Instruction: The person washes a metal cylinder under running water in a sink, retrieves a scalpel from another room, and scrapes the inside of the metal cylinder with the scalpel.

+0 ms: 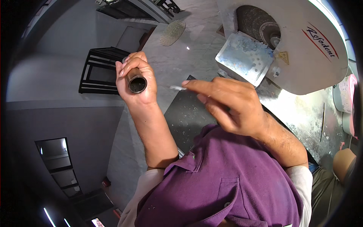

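Note:
My left hand [145,83] is raised with its fingers wrapped round a dark metal tube [137,84]. The tube's round open end points up toward me, and its inside looks dark. Across from it, my right hand [232,108] hovers over a dark speckled board [189,113]. A small whitish piece [177,87], smeared by motion, shows at the right fingertips. Its kind is too blurred to tell. A gap separates it from the tube.
At the upper right stands a white hooded machine [317,49] with a stained white tray [242,56] beside it. A thin rod [323,122] lies on the metal worktop [302,117]. White-and-pink tubs [343,96] stand at the right edge, and a black metal rack [99,72] at the left.

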{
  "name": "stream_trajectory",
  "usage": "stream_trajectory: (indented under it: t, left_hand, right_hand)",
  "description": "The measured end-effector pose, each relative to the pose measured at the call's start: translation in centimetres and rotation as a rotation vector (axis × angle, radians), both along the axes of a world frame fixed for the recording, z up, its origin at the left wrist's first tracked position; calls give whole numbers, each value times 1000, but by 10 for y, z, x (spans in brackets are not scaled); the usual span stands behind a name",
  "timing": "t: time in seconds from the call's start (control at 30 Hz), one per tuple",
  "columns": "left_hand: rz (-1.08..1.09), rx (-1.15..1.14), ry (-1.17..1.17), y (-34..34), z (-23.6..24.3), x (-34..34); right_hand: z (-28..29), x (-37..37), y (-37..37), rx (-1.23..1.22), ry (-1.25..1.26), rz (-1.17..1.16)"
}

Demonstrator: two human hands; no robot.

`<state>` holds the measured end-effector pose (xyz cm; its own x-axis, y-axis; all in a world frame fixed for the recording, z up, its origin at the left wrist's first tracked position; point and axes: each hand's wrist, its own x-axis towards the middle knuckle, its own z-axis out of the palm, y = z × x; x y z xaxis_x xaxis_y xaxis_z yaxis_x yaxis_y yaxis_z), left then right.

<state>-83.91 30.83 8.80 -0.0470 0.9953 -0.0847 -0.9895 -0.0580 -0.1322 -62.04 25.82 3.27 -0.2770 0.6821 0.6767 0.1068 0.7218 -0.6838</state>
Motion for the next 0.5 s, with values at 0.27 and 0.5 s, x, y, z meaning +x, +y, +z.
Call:
stream_trajectory:
  t: [0.27, 0.5]
  left_hand:
    - [84, -7, 294, -3, 6, -2]
    - [210, -9, 599, -2, 1, -14]
  right_hand:
    - [46, -5, 3, 39, -257, -27]
    - [65, -18, 10, 113, -489, -53]
